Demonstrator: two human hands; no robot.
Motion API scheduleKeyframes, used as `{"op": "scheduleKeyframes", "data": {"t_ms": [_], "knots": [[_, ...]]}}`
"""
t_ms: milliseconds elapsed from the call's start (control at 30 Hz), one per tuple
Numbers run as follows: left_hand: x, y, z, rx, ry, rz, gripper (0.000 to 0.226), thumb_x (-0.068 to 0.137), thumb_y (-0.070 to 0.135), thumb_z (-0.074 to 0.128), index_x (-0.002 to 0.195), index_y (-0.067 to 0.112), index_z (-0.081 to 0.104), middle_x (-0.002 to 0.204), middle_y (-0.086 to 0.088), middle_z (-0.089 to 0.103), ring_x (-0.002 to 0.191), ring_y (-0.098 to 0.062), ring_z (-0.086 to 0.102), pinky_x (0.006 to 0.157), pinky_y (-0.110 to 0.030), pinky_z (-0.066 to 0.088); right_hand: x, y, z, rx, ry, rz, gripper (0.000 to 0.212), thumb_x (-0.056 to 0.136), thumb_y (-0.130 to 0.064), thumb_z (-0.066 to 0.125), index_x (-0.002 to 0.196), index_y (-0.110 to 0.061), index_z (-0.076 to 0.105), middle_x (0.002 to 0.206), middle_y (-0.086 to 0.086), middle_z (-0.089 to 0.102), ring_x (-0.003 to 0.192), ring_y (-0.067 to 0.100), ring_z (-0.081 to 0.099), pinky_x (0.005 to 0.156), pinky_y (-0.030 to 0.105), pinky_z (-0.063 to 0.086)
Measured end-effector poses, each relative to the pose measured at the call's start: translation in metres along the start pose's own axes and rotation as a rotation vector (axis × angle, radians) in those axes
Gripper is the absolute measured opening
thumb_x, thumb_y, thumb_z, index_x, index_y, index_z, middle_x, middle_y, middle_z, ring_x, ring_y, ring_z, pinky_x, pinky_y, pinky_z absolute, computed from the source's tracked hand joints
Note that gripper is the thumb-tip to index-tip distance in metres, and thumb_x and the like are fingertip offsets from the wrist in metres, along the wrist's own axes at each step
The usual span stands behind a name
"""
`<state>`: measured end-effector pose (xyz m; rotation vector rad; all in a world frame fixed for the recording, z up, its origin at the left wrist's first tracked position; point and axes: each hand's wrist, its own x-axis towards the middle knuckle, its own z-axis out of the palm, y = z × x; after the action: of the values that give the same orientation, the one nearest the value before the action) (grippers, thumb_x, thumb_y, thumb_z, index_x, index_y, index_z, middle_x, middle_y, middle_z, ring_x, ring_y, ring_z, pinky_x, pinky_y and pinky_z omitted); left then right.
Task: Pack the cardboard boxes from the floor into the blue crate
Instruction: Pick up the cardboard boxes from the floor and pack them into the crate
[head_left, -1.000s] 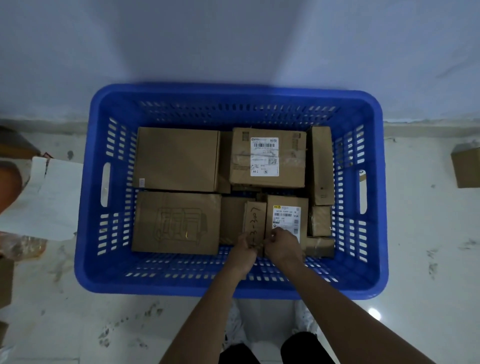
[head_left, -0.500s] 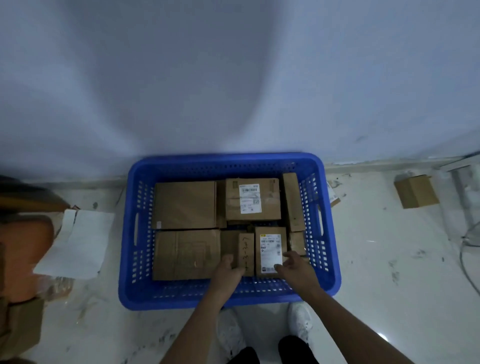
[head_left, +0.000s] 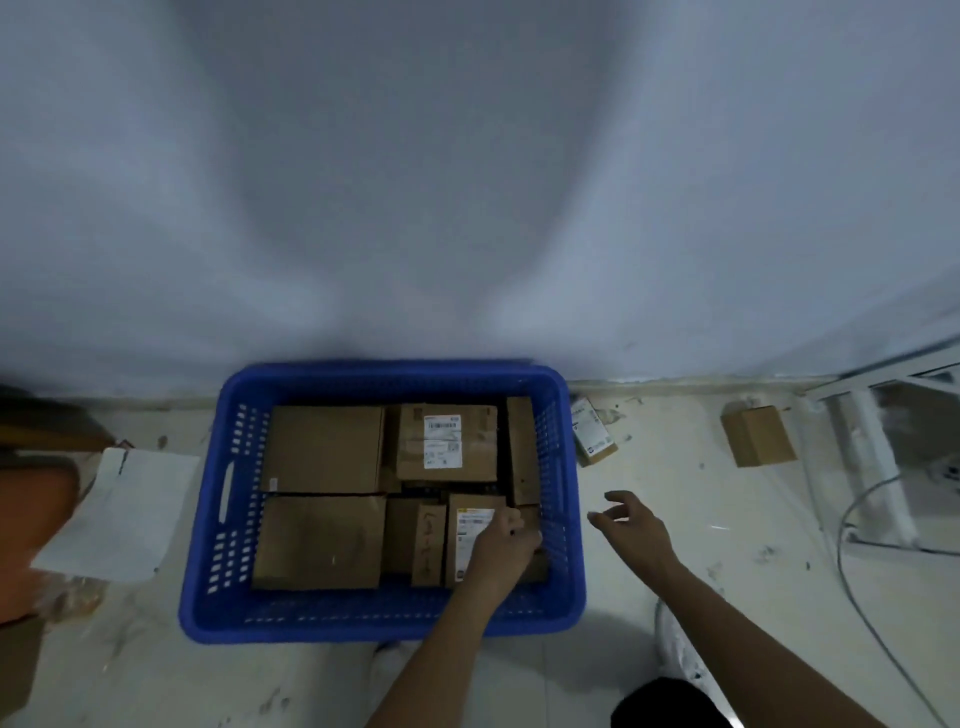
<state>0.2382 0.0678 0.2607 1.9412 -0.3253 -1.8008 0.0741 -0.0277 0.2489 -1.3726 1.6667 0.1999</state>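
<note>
Left hand (head_left: 506, 540) pressed down inside the blue crate (head_left: 208, 545), fingers curled on the labelled box (head_left: 470, 525) at its near right corner. Right hand (head_left: 631, 525) spread, empty, above the floor (head_left: 675, 467) outside. 2 boxes left on the floor: small labelled box (head_left: 593, 430), plain box (head_left: 758, 436). Risks: little room remaining, so forcing could crush cardboard; cable (head_left: 852, 571) snagging a reach.

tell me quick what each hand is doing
left hand: in the blue crate, on a labelled box; grip cannot be told
right hand: open, empty, outside crate
</note>
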Motion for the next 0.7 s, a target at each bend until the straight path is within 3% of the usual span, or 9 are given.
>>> {"op": "scheduleKeyframes", "data": {"t_ms": [200, 400, 533, 700], "knots": [[0.030, 0.037, 0.104, -0.092, 0.027, -0.036, 0.020, 0.091, 0.018, 0.052, 0.112, 0.017, 0.049, 0.097, -0.001, 0.048, 0.077, -0.012, 0.050, 0.070, -0.026, 0.041, 0.050, 0.053, -0.086, -0.040, -0.065, -0.028, 0.049, 0.087, -0.038, 0.065, 0.129, -0.016, 0.053, 0.109, 0.005, 0.064, 0.101, 0.022, 0.059, 0.088, 0.033, 0.044], [0.071, 0.061, 0.191, -0.124, 0.192, -0.068, 0.035, 0.091, 0.016, 0.054, 0.125, 0.007, 0.053, 0.123, -0.009, 0.055, 0.105, -0.023, 0.054, 0.086, -0.028, 0.041, 0.098, 0.103, -0.148, -0.113, -0.161, -0.059, 0.049, 0.090, -0.039, 0.059, 0.132, -0.017, 0.049, 0.124, 0.007, 0.058, 0.112, 0.026, 0.055, 0.094, 0.033, 0.041], [0.087, 0.067, 0.209, -0.066, 0.210, -0.081, 0.042, 0.094, 0.015, 0.051, 0.135, 0.009, 0.047, 0.086, 0.014, 0.045, 0.123, -0.025, 0.050, 0.091, -0.024, 0.039, 0.128, 0.121, -0.150, -0.100, -0.187, -0.028, 0.050, 0.092, -0.039, 0.057, 0.135, -0.017, 0.047, 0.131, 0.006, 0.055, 0.119, 0.025, 0.052, 0.093, 0.030, 0.037], [0.152, 0.056, 0.210, -0.062, 0.261, -0.076, 0.042, 0.094, 0.016, 0.049, 0.135, 0.008, 0.045, 0.094, 0.011, 0.048, 0.102, -0.013, 0.045, 0.088, -0.025, 0.038, 0.185, 0.132, -0.118, -0.129, -0.224, -0.056, 0.050, 0.094, -0.036, 0.054, 0.139, -0.018, 0.044, 0.139, 0.006, 0.051, 0.126, 0.023, 0.048, 0.100, 0.029, 0.035]]}}
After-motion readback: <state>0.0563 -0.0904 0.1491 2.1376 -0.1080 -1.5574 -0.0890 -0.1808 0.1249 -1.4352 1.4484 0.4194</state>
